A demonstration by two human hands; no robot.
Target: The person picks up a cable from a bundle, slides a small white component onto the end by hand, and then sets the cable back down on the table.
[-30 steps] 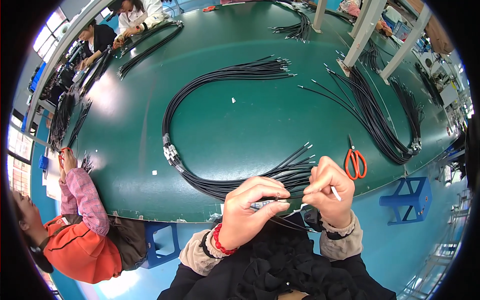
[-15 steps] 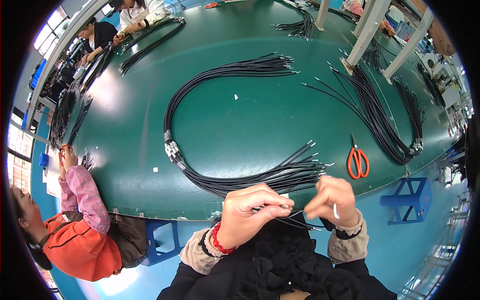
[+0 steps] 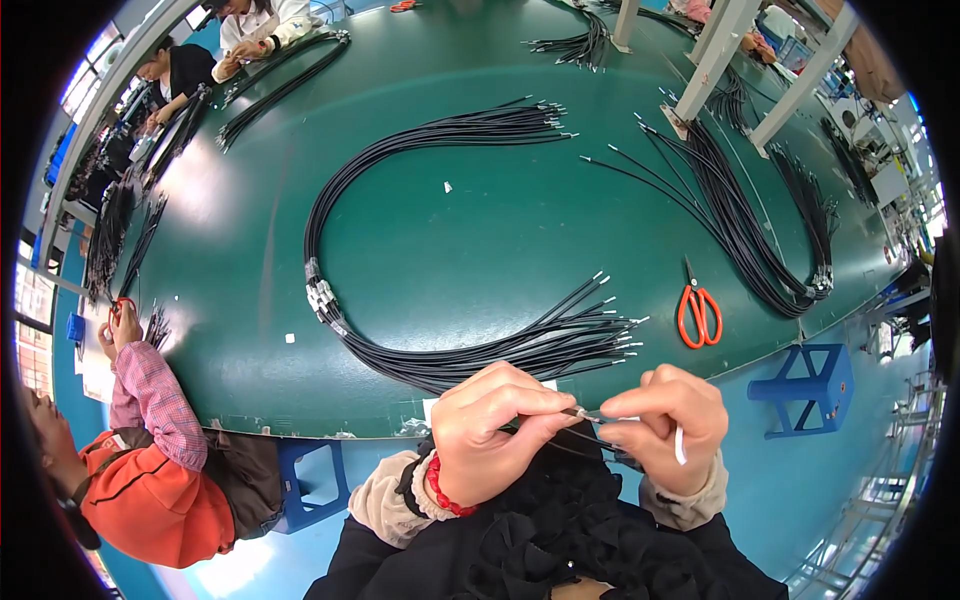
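Bare green table (image 3: 450,240) inside the cable loop (image 3: 400,330)

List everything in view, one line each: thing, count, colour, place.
table: one, green, fills the middle.
looped cable bundle: one, black, centre of the table, ends fanned near the hands.
second cable bundle: one, black, right side of the table.
scissors: one pair, orange handles, right of the fanned ends.
stool: one, blue, on the floor at right.
co-worker's sleeve: one, pink check, at the table's left edge.
thin wire: one, dark, pinched between both hands.
left hand: one, red bead bracelet at its wrist, pinching the wire.
right hand: one, pinching the wire.
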